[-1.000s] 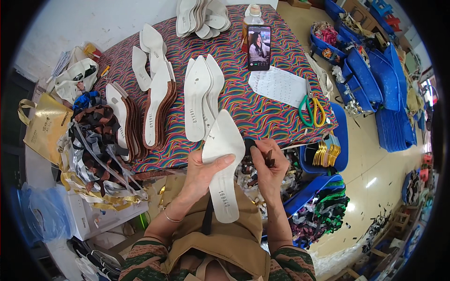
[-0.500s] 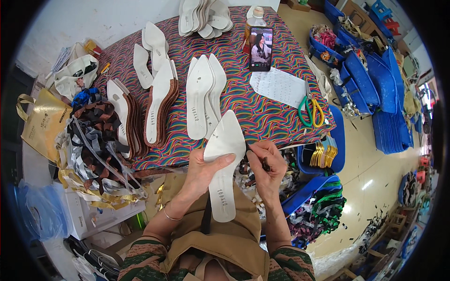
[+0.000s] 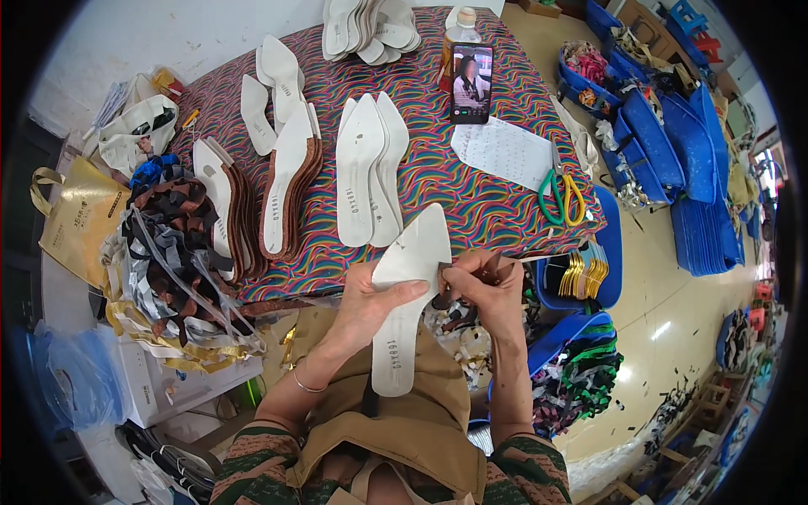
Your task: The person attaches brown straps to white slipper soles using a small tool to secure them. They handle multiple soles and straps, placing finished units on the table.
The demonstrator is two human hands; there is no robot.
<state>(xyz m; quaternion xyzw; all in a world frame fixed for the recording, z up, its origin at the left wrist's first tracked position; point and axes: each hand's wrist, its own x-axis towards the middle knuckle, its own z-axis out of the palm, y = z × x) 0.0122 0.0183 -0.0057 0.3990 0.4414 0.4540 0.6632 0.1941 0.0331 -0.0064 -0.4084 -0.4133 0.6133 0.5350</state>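
I see the white pointed insole above the brown apron, toe away, heel near. The left hand grips its left side, thumb on top; the right hand's fingers pinch a brown strip beside its right edge.

The white insole partly hides the left hand, and the upper edge crops the far stack
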